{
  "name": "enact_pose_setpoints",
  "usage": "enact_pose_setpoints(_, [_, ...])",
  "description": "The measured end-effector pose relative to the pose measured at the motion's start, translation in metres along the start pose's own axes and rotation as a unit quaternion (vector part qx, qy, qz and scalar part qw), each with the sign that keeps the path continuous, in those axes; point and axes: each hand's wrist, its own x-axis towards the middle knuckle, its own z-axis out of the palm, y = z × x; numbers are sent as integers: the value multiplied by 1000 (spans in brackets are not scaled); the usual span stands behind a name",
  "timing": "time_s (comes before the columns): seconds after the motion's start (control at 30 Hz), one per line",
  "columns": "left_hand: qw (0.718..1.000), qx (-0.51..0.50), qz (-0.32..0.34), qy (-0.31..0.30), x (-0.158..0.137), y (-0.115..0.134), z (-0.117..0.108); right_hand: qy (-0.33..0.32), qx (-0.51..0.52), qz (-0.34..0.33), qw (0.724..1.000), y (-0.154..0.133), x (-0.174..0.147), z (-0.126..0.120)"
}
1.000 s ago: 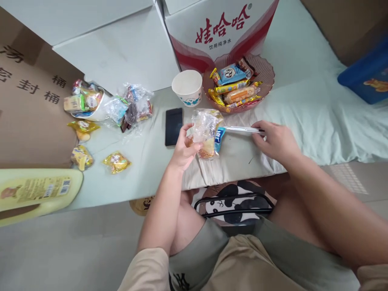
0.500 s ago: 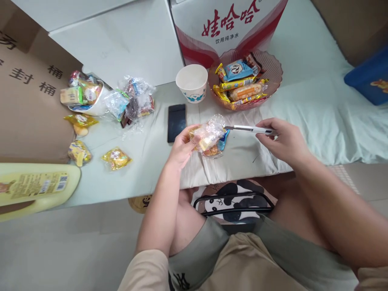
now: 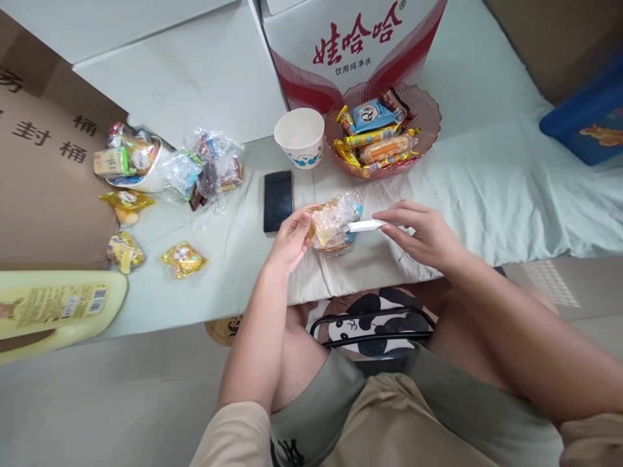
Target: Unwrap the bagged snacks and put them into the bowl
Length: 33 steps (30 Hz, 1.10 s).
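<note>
Between thumb and fingers, my left hand [image 3: 288, 241] grips a clear, yellowish snack wrapper [image 3: 327, 224] above the cloth. My right hand [image 3: 422, 232] is closed round a white utility knife [image 3: 366, 226], whose tip points left and meets the wrapper's right side. Whether the blade has gone into the plastic I cannot tell. Partly hidden beneath the wrapper lie other packets, one of them blue [image 3: 359, 211]. A dark phone [image 3: 278, 202] rests flat just left of the wrapper.
Behind my hands stand a paper cup [image 3: 299, 139] and a pink glass bowl [image 3: 428, 123] of wrapped snacks. To the left are a white container [image 3: 163, 167] of snacks, crumpled wrappers [image 3: 214, 165] and a yellow packet [image 3: 183, 259]. Boxes line the back; a yellow bottle [image 3: 63, 305] lies front left.
My right hand has moved left, bringing the knife tip onto the wrapper and turning the knife. My left hand still grips the wrapper, now tilted differently. The whole view has shifted slightly.
</note>
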Motion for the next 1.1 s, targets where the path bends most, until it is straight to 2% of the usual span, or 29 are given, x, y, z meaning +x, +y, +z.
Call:
enact_pose_setpoints(0.23, [1000, -12, 24, -16, -1, -2, 1, 0, -5, 14, 1000, 2, 4, 7])
enact_pose_setpoints(0.33, [999, -28, 42, 14, 0, -2, -3, 26, -78, 85, 993, 18, 6, -4])
enact_pose_setpoints(0.4, [998, -32, 35, 36, 2, -1, -7, 45, -139, 146, 978, 31, 6, -14])
enact_pose_setpoints(0.5, [999, -28, 12, 33, 1, 0, -8, 61, -218, 219, 949, 45, 4, -22])
enact_pose_setpoints(0.6, [999, -35, -5, 7, -2, 1, -3, 108, -247, 221, 937, 43, 2, -19])
enact_pose_setpoints(0.67, [999, -46, -15, -19, -4, 0, 1, 119, -188, 168, 960, 34, 2, -11])
enact_pose_setpoints(0.73, [997, -49, -28, -48, -6, -1, 5, 73, -65, 100, 990, 21, 2, 0])
enact_pose_setpoints(0.77, [997, -46, -33, -61, -7, -1, 6, 34, 8, 75, 997, 15, 3, 5])
enact_pose_setpoints(0.83, [997, -34, -36, -64, -9, -1, 8, -43, 137, 64, 987, 3, 3, 16])
enact_pose_setpoints(0.9, [999, -22, -20, -28, -9, -1, 7, -76, 220, 96, 968, -5, 4, 23])
enact_pose_setpoints(1.0, [999, -6, 2, 40, -9, -1, 5, -73, 284, 165, 942, -11, 4, 27])
enact_pose_setpoints(1.1, [999, 13, 2, 46, -7, -2, 5, -106, 286, 183, 935, -12, 3, 30])
